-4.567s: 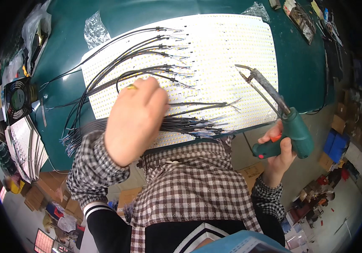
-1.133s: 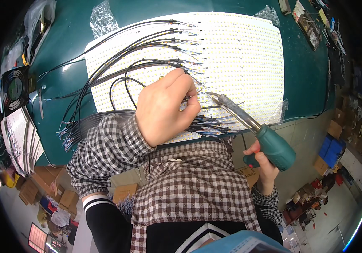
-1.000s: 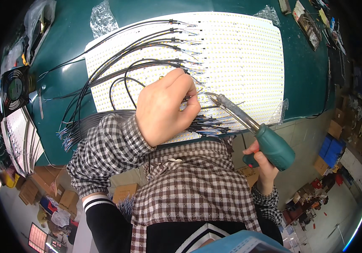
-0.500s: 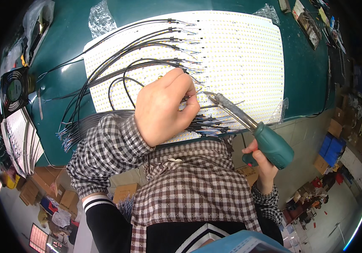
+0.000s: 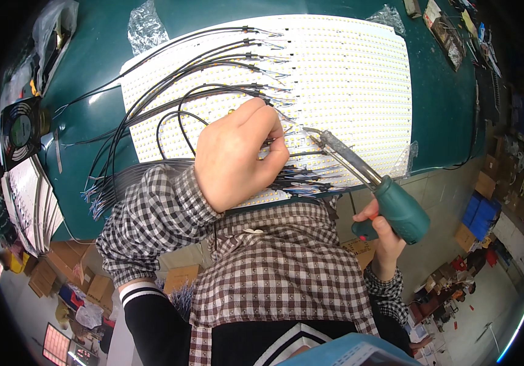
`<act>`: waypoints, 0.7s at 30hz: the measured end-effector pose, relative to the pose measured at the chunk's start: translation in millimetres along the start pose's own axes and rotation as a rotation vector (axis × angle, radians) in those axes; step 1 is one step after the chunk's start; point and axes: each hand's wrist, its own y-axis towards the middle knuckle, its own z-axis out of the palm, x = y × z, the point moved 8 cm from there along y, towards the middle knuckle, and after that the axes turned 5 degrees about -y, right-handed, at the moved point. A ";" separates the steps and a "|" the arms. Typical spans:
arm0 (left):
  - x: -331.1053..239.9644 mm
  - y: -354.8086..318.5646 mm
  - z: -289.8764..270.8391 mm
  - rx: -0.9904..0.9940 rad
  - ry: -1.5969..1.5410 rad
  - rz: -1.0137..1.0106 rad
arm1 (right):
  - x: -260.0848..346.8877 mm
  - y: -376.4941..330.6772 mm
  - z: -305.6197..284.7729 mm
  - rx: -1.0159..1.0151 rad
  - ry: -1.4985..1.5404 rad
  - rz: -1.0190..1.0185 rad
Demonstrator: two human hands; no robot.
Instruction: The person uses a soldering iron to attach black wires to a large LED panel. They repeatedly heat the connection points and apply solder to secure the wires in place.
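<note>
A white LED board (image 5: 353,79) with rows of small yellow chips lies on the green table, black cables (image 5: 195,67) running onto it from the left. My left hand (image 5: 244,152) is closed in a pinch over the board's near middle, on a black cable whose thin wire ends peek out beside the fingertips. The gripped part is mostly hidden by the fingers. In my right hand (image 5: 385,235) is a green-handled soldering gun (image 5: 402,210), its metal barrel slanting up and left. Its tip hovers just right of my left fingertips; contact with the board cannot be made out.
A bundle of black cables with stripped ends (image 5: 301,183) lies along the board's near edge. Clear tape (image 5: 146,27) holds a board corner. To the left stand a small black fan (image 5: 21,131) and stacked white boards (image 5: 33,204). Tools (image 5: 445,39) lie at the far right.
The soldering gun in my right hand has shifted slightly right, its tip moving away from my left fingertips. My left hand stays in place.
</note>
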 end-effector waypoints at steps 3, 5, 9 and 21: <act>1.3 0.3 -1.1 0.011 -0.010 -0.027 | -0.8 0.4 -3.1 -0.008 0.034 0.002; 5.0 -1.9 -1.3 0.021 -0.043 -0.109 | 4.3 2.6 -2.6 -0.074 -0.029 0.019; 4.2 -0.3 0.2 0.039 -0.055 -0.152 | 4.4 5.1 -7.2 -0.088 -0.051 0.002; 4.9 0.1 5.2 -0.030 -0.060 -0.117 | -0.9 3.9 -6.7 -0.015 0.064 -0.010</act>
